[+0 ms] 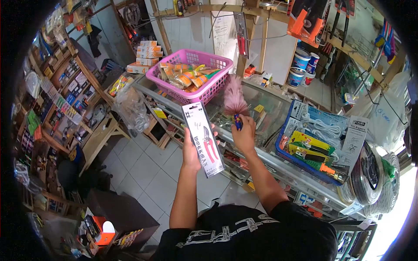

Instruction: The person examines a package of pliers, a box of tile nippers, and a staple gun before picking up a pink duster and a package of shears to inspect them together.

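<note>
In the head view, my left hand [190, 150] grips a boxed pair of pruning shears [203, 141], its white printed face turned up and a picture of red-handled shears on it. To the right, my right hand [245, 133] is wrapped round the short handle of a feather duster [235, 96]. Its pink feathers point away from me, over the glass counter [270, 104]. Just beyond the box stands a pink plastic basket [217, 92] filled with orange and clear packets [185, 78].
A blue tray [285, 153] of cables and packaged tools sits on the counter at right, beside coiled rope and hose [368, 174]. Packaged tools [307, 21] hang overhead. Paint buckets [299, 58] stand behind the counter. A wooden bench [102, 141] and shelves are at left.
</note>
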A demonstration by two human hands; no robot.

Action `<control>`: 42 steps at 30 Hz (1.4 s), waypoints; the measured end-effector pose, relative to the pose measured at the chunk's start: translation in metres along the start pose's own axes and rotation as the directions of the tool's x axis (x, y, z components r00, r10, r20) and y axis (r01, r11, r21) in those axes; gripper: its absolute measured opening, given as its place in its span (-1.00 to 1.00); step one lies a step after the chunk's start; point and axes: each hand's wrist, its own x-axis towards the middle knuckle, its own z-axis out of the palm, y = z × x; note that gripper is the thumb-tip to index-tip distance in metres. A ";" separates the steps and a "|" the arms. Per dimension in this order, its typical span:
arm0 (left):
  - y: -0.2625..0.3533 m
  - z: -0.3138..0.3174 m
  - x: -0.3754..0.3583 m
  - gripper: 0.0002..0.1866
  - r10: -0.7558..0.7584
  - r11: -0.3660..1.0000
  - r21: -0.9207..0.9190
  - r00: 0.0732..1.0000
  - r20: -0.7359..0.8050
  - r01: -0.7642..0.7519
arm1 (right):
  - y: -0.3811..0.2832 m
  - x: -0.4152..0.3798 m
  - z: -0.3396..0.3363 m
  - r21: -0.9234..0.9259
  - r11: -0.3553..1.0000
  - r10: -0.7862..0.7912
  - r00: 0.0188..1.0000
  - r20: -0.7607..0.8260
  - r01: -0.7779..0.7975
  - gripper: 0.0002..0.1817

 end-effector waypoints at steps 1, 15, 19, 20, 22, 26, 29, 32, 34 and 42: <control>0.000 0.001 -0.001 -0.20 0.008 1.000 -0.013 1.000 0.024 -0.008 | 0.000 -0.001 -0.001 0.011 1.000 -0.004 1.000 -0.018 0.005 -0.36; 0.018 0.046 0.032 -0.29 0.239 0.941 0.225 0.967 0.087 -0.253 | -0.118 -0.003 -0.082 0.496 0.847 -0.404 0.838 0.368 0.190 -0.24; 0.025 0.069 0.060 -0.07 0.331 0.855 0.366 0.930 0.160 -0.367 | -0.133 0.011 -0.085 0.441 0.870 -0.389 0.857 0.338 0.220 -0.28; 0.025 0.072 0.069 -0.05 0.336 0.856 0.358 0.928 0.161 -0.372 | -0.134 0.015 -0.083 0.429 0.882 -0.352 0.876 0.328 0.194 -0.29; 0.031 0.076 0.081 -0.06 0.311 0.841 0.393 0.926 0.214 -0.373 | -0.136 0.026 -0.079 0.368 0.906 -0.320 0.905 0.279 0.207 -0.41; 0.051 0.089 0.111 -0.08 0.322 0.837 0.335 0.885 0.338 -0.432 | -0.131 0.054 -0.067 0.390 0.919 -0.171 0.954 0.245 0.064 -0.56; 0.071 0.090 0.138 -0.10 0.395 0.745 0.364 0.809 0.436 -0.560 | -0.142 0.079 -0.060 0.403 0.915 -0.072 0.975 0.209 -0.019 -0.58; 0.088 0.093 0.163 -0.12 0.395 0.711 0.368 0.774 0.495 -0.599 | -0.143 0.103 -0.043 0.555 0.832 -0.084 0.989 0.120 0.004 -0.58; 0.102 0.099 0.176 -0.13 0.369 0.688 0.377 0.746 0.554 -0.620 | -0.147 0.115 -0.034 0.589 0.807 -0.089 0.993 0.072 0.029 -0.61; 0.139 0.099 0.225 -0.12 0.303 0.722 0.324 0.700 0.646 -0.612 | -0.170 0.150 -0.011 0.686 0.727 -0.043 0.999 0.027 0.013 -0.61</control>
